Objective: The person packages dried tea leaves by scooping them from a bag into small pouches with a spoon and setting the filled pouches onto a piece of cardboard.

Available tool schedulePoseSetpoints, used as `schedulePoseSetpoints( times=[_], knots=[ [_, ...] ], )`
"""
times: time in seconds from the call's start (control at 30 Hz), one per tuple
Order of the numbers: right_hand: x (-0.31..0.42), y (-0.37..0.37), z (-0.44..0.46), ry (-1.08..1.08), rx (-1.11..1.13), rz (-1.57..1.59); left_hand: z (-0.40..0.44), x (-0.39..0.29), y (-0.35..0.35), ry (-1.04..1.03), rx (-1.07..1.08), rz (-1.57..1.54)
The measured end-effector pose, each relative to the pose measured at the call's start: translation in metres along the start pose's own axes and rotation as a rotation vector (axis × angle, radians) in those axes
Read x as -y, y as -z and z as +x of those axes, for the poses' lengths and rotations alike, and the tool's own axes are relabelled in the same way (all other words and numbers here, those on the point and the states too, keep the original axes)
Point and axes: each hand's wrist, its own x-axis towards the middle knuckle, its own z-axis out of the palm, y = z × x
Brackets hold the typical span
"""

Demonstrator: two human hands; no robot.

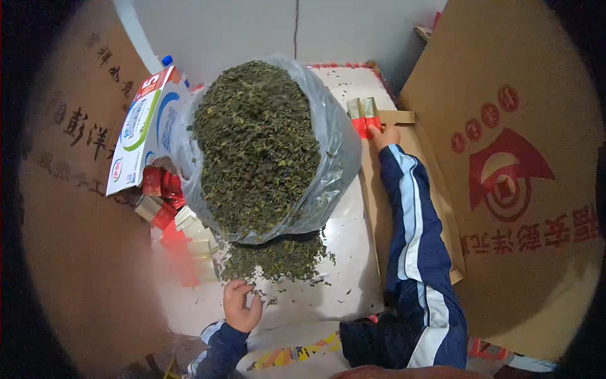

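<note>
A large clear plastic bag (338, 142) full of dried, dark green tea leaves (252, 145) stands in the middle of the table. Loose leaves (274, 258) are scattered in front of it. Beside their near edge is my left hand (242, 307), fingers curled and thumb apart, with no packet in it. My right hand (384, 136) reaches to the far right and grips the lower red end of a red-and-gold tea packet (371, 115). Another such packet (356, 117) lies alongside it. The right fingertips are partly hidden.
Several red-and-gold packets (201, 259) lie left of the bag, near a white carton (142, 129). Under my right arm is a shallow cardboard tray (374, 218). Tall cardboard panels (524, 183) flank the white table (344, 278) on both sides.
</note>
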Motion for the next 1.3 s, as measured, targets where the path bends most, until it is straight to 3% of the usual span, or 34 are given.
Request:
schedulePoseSetpoints(
  times=[0.03,0.1,0.13,0.17,0.2,0.23,0.3,0.33,0.4,0.53,0.57,0.67,0.7,0.77,0.83,0.87,0.93,1.3],
  knots=[
    [-0.005,-0.006,-0.002,-0.002,-0.036,-0.011,-0.003,0.003,0.001,-0.009,-0.009,0.017],
    [-0.022,-0.016,0.031,0.28,0.324,-0.986,-0.004,0.004,0.002,-0.013,0.0,0.034],
    [-0.024,0.002,0.023,0.466,0.212,-0.927,-0.005,0.006,0.004,-0.036,0.017,0.039],
    [-0.054,-0.025,0.042,0.14,-0.174,-0.336,-0.007,0.009,0.003,-0.045,0.01,0.025],
    [-0.045,-0.013,0.042,0.114,-0.103,-0.2,-0.008,0.01,0.004,-0.056,0.005,0.01],
    [-0.041,0.0,0.033,0.243,-0.204,-0.124,-0.007,0.008,0.006,-0.064,-0.007,-0.02],
    [-0.005,0.039,0.008,0.451,-0.164,0.108,-0.006,0.009,0.006,-0.058,-0.032,-0.044],
    [0.013,0.05,-0.004,0.465,-0.144,0.12,-0.006,0.011,0.004,-0.075,-0.055,-0.052],
    [0.046,0.073,-0.037,0.271,0.007,0.33,-0.008,0.011,0.003,-0.088,-0.078,-0.065],
    [0.104,0.121,-0.116,0.491,0.176,0.453,-0.01,0.014,0.011,-0.062,-0.119,-0.138],
    [0.112,0.129,-0.137,0.497,0.179,0.45,-0.009,0.015,0.019,-0.058,-0.132,-0.087],
    [0.113,0.146,-0.195,0.421,0.531,0.484,0.001,0.019,0.051,-0.053,-0.156,0.004],
    [0.111,0.147,-0.213,0.448,0.62,0.529,0.008,0.023,0.067,-0.022,-0.059,0.118],
    [0.126,0.166,-0.247,0.532,0.87,0.289,0.02,0.031,0.091,0.008,0.034,0.229],
    [0.135,0.168,-0.277,0.788,0.875,0.199,0.03,0.039,0.106,-0.083,0.059,0.512],
    [0.138,0.166,-0.287,0.79,0.873,0.195,0.031,0.041,0.109,-0.084,0.056,0.509],
    [0.138,0.158,-0.303,1.103,0.793,0.076,0.033,0.047,0.112,-0.166,0.048,0.704],
    [0.122,0.124,-0.339,1.202,0.789,-0.228,0.04,0.055,0.107,-0.156,0.181,0.801]
  ],
)
